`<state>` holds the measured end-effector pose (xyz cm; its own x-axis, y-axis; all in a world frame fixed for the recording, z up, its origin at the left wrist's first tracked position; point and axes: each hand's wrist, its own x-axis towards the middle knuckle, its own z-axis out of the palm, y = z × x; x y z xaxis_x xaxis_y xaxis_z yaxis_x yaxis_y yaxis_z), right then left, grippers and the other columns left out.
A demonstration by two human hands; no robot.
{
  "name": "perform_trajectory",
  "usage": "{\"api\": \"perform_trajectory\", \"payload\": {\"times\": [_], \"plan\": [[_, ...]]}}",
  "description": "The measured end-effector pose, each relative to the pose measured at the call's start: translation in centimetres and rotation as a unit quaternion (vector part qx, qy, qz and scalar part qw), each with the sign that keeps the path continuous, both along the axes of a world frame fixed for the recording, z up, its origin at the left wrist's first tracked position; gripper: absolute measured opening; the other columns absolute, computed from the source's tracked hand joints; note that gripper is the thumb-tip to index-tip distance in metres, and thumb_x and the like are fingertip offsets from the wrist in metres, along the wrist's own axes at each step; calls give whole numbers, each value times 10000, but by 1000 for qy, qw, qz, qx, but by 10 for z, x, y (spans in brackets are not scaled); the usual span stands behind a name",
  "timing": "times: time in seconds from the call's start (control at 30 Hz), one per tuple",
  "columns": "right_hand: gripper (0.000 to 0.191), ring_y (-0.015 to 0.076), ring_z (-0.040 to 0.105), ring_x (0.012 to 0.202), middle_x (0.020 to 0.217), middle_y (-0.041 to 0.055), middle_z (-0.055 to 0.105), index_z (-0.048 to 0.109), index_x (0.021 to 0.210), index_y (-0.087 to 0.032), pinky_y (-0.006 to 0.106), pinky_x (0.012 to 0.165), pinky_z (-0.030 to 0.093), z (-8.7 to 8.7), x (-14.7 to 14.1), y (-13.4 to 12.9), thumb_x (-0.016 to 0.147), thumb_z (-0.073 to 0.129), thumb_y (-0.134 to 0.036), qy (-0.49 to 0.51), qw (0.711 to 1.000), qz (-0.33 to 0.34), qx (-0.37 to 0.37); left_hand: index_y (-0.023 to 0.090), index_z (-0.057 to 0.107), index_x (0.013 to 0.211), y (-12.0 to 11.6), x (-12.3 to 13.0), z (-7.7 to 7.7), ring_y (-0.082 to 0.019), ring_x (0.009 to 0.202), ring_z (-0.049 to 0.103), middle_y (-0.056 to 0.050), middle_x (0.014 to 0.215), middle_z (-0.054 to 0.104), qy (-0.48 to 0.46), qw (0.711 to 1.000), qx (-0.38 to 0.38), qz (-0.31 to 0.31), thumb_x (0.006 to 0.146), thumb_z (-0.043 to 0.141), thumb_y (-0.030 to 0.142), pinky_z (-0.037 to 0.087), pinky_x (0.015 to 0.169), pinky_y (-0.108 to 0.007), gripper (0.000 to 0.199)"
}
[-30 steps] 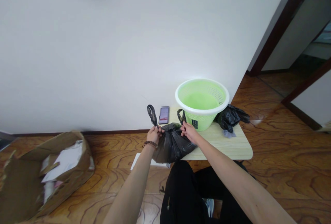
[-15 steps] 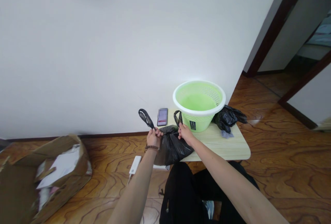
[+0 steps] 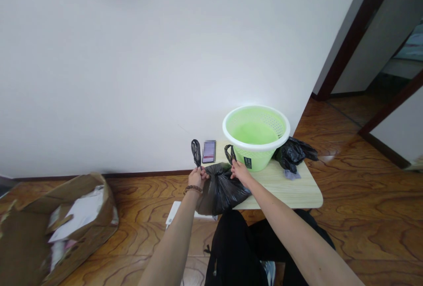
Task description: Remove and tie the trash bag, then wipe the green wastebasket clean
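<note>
A full black plastic bag point(image 3: 220, 191) with its neck gathered rests at the near left of the small light-wood table point(image 3: 280, 187). My left hand point(image 3: 197, 176), with a beaded bracelet at the wrist, is closed on one of the bag's handles, whose loop stands up above the fingers. My right hand point(image 3: 239, 171) pinches the other handle, and its loop pokes up in front of the basket. Behind the bag lies a phone point(image 3: 209, 151) with its screen lit. A green plastic basket point(image 3: 261, 156) with a white rim stands just beyond my right hand.
Another black bag point(image 3: 292, 156), crumpled, lies at the table's right end. On the floor at left sits an open cardboard box point(image 3: 95, 233) holding papers. A white power strip point(image 3: 172, 213) is on the floor left of the table. The white wall point(image 3: 148, 79) rises behind.
The left handle loop has swung from leaning left to nearly upright. Both hands keep their hold on the bag's handles, and the whole view has shifted slightly.
</note>
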<state>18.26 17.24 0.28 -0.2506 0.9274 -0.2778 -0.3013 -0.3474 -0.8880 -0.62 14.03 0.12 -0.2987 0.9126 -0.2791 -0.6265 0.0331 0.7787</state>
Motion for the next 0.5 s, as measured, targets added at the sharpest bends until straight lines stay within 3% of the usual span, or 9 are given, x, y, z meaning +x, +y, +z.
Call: {"api": "perform_trajectory", "payload": {"times": [0.1, 0.23, 0.3, 0.4, 0.5], "plan": [[209, 56, 445, 449, 550, -59, 470, 466, 690, -192, 257, 588, 519, 7, 5, -4, 822, 540, -335, 79, 996, 4, -26, 133, 547, 761, -5, 2, 10, -82, 483, 474, 24, 568, 484, 47, 998, 22, -23, 735, 656, 246, 448, 549, -258, 159], [98, 93, 599, 720, 861, 31, 623, 553, 824, -170, 257, 760, 506, 9, 12, -16, 756, 611, -208, 128, 991, 3, -30, 149, 544, 795, -12, 7, 17, -110, 575, 537, 8, 630, 520, 61, 997, 36, -6, 703, 688, 321, 468, 599, -274, 243], [134, 98, 605, 752, 955, 54, 626, 559, 860, -167, 234, 723, 501, 8, 14, -23, 759, 617, -233, 104, 994, 15, -3, 155, 539, 793, -13, 10, 16, -102, 561, 520, 20, 611, 501, 56, 997, 44, 2, 701, 691, 325, 471, 605, -279, 246], [226, 115, 606, 703, 979, 71, 626, 524, 810, -177, 230, 569, 491, 6, 14, -29, 811, 552, -401, 85, 994, 62, 14, 154, 536, 786, -14, 12, 11, -79, 512, 467, 43, 571, 455, 56, 997, 55, -3, 704, 688, 325, 467, 594, -270, 243], [353, 113, 560, 572, 737, 12, 595, 444, 710, -198, 222, 445, 445, 7, 10, -29, 824, 473, -531, 91, 993, 69, 1, 145, 535, 778, -14, 13, 8, -60, 469, 414, 58, 545, 414, 59, 996, 49, -35, 715, 677, 323, 446, 553, -244, 236]]}}
